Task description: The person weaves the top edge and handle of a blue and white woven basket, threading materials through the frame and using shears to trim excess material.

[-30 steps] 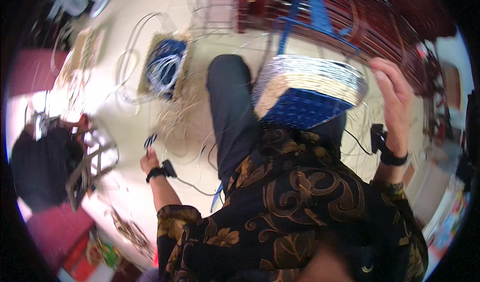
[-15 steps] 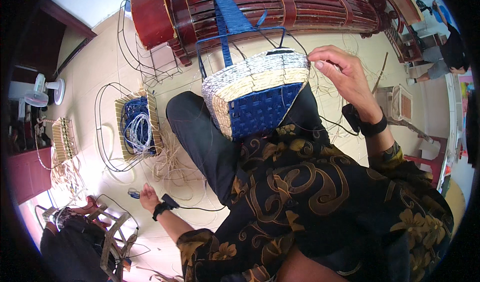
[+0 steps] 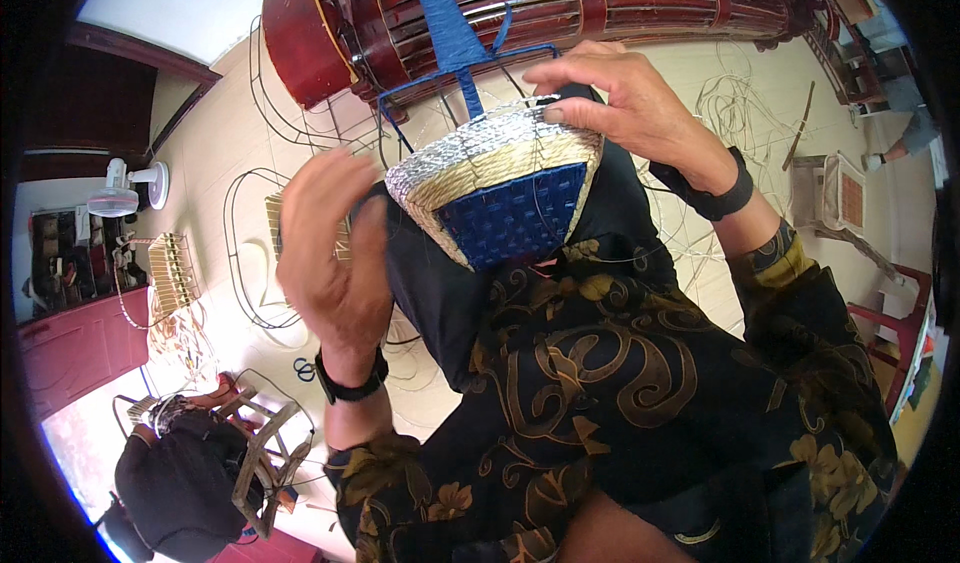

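Note:
A woven basket [image 3: 500, 168] rests tilted between my knees, with a blue lattice panel, a cream band and a silvery-white upper band. A blue wire frame with a wrapped blue strap [image 3: 445, 28] rises behind its rim. My right hand [image 3: 625, 98] grips the rim at the upper right, thumb on the near side and fingers beyond it. Left of the basket, my left hand [image 3: 335, 253] is raised, slightly blurred, its thumb and fingers apart and nothing visible in it. A small pair of scissors [image 3: 305, 368] lies on the floor below that hand.
A dark red wooden bench [image 3: 620, 3] spans the far side. Loose cords [image 3: 730, 103] lie on the floor at right, near a small wooden stool [image 3: 840, 193]. A white fan [image 3: 125, 188] stands at left. Another person in black [image 3: 185, 478] sits at lower left beside a wooden stool frame [image 3: 265, 463].
My left hand has risen from beside the scissors on the floor to the basket's left side. My right hand has moved left and closed on the rim. The view has shifted slightly.

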The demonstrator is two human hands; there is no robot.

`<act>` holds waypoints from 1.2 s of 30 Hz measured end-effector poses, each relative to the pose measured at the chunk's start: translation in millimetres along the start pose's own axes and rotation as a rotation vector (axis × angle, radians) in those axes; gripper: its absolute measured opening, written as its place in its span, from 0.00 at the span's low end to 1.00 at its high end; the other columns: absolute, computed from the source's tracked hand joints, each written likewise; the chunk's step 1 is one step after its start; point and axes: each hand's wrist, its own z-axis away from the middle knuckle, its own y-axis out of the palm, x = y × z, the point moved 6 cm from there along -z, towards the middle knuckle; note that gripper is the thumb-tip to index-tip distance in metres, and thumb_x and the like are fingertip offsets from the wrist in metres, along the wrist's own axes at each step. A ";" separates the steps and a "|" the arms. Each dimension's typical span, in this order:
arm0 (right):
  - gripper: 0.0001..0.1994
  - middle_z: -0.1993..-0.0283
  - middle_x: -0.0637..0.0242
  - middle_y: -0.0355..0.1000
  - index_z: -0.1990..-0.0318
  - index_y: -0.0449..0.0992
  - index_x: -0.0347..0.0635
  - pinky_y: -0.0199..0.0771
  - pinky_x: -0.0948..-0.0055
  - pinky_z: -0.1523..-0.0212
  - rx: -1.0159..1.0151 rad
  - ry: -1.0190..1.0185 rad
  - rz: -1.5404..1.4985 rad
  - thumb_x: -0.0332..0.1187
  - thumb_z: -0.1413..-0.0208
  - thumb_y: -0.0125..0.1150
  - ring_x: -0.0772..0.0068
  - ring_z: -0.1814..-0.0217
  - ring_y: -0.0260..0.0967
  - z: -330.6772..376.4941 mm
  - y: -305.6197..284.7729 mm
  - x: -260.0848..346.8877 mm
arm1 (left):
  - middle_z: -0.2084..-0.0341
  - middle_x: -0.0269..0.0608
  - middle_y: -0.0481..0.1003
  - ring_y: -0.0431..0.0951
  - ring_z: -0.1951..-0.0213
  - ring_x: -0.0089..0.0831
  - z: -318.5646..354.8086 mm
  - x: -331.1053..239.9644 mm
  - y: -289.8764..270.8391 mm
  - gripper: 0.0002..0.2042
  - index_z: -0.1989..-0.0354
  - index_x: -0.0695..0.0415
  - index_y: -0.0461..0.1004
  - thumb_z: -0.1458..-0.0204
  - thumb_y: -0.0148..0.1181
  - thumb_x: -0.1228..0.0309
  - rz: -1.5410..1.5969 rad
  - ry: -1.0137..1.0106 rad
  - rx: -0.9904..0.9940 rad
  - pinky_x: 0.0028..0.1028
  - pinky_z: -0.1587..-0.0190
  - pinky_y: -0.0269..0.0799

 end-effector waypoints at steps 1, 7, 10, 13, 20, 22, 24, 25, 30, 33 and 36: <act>0.12 0.66 0.63 0.74 0.60 0.75 0.43 0.66 0.69 0.60 0.038 -0.049 0.031 0.35 0.53 0.59 0.65 0.62 0.68 -3.9 2.4 1.6 | 0.65 0.45 0.74 0.71 0.56 0.41 -10.4 -3.4 11.2 0.11 0.64 0.63 0.72 0.58 0.54 0.84 0.029 0.026 0.115 0.32 0.50 0.62; 0.07 0.73 0.61 0.72 0.69 0.76 0.41 0.67 0.68 0.65 0.080 -0.060 -0.043 0.32 0.56 0.59 0.64 0.68 0.69 -11.2 3.8 2.3 | 0.67 0.46 0.73 0.72 0.58 0.42 -35.8 -6.9 55.3 0.11 0.66 0.61 0.73 0.62 0.56 0.83 0.083 0.120 0.417 0.33 0.52 0.63; 0.07 0.74 0.62 0.72 0.70 0.76 0.41 0.66 0.68 0.67 0.049 -0.081 -0.047 0.31 0.57 0.60 0.63 0.70 0.68 -13.3 4.1 5.8 | 0.70 0.45 0.73 0.72 0.61 0.43 -42.7 -8.6 71.7 0.11 0.67 0.61 0.73 0.63 0.57 0.82 0.082 0.163 0.457 0.33 0.55 0.63; 0.06 0.75 0.62 0.71 0.70 0.76 0.41 0.65 0.67 0.68 0.007 -0.115 -0.041 0.31 0.58 0.59 0.63 0.71 0.66 -15.7 3.9 9.2 | 0.75 0.44 0.74 0.73 0.68 0.39 -46.5 -1.1 87.4 0.08 0.70 0.60 0.74 0.61 0.58 0.79 0.093 0.053 0.574 0.30 0.60 0.64; 0.05 0.75 0.62 0.70 0.71 0.77 0.42 0.65 0.67 0.67 -0.007 -0.106 -0.037 0.31 0.58 0.59 0.63 0.70 0.67 -12.3 1.3 11.4 | 0.79 0.38 0.75 0.73 0.75 0.22 -42.7 14.2 96.6 0.05 0.70 0.61 0.75 0.56 0.58 0.77 0.330 -0.330 0.690 0.21 0.70 0.68; 0.06 0.75 0.62 0.70 0.70 0.75 0.41 0.65 0.67 0.67 0.043 0.012 -0.177 0.31 0.57 0.59 0.63 0.70 0.67 -10.3 2.4 8.7 | 0.79 0.36 0.75 0.72 0.74 0.18 -43.1 14.3 97.4 0.04 0.70 0.62 0.75 0.56 0.57 0.78 0.334 -0.389 0.739 0.18 0.71 0.68; 0.07 0.74 0.63 0.70 0.69 0.74 0.41 0.65 0.67 0.66 0.014 0.104 -0.226 0.30 0.57 0.59 0.64 0.69 0.67 -4.5 1.5 6.0 | 0.78 0.34 0.75 0.72 0.74 0.16 -42.4 14.3 99.2 0.04 0.69 0.63 0.74 0.55 0.56 0.78 0.372 -0.460 0.767 0.16 0.70 0.67; 0.07 0.73 0.64 0.70 0.68 0.73 0.41 0.65 0.68 0.64 -0.022 0.193 -0.272 0.30 0.57 0.59 0.64 0.69 0.66 -0.4 0.0 2.2 | 0.76 0.33 0.75 0.71 0.74 0.14 -40.4 15.1 101.1 0.04 0.69 0.64 0.73 0.53 0.56 0.79 0.406 -0.525 0.793 0.14 0.70 0.66; 0.08 0.73 0.71 0.67 0.68 0.74 0.48 0.59 0.69 0.60 -0.033 -0.017 0.031 0.29 0.59 0.59 0.70 0.66 0.62 9.4 -3.0 41.4 | 0.76 0.33 0.75 0.72 0.73 0.14 -40.3 17.6 98.0 0.04 0.68 0.64 0.73 0.53 0.55 0.78 0.416 -0.603 0.785 0.13 0.70 0.66; 0.12 0.72 0.74 0.62 0.68 0.76 0.50 0.54 0.65 0.56 0.049 -0.217 0.179 0.31 0.66 0.62 0.72 0.63 0.59 20.4 17.0 66.3 | 0.76 0.33 0.75 0.72 0.73 0.14 -40.7 16.7 99.0 0.05 0.67 0.64 0.72 0.53 0.55 0.78 0.431 -0.618 0.799 0.14 0.69 0.66; 0.10 0.72 0.73 0.61 0.71 0.76 0.50 0.54 0.65 0.56 0.081 -0.245 0.202 0.32 0.68 0.61 0.72 0.63 0.59 19.6 17.8 72.3 | 0.76 0.33 0.74 0.72 0.72 0.15 -41.9 16.5 101.0 0.06 0.66 0.64 0.72 0.53 0.55 0.78 0.433 -0.638 0.792 0.14 0.69 0.66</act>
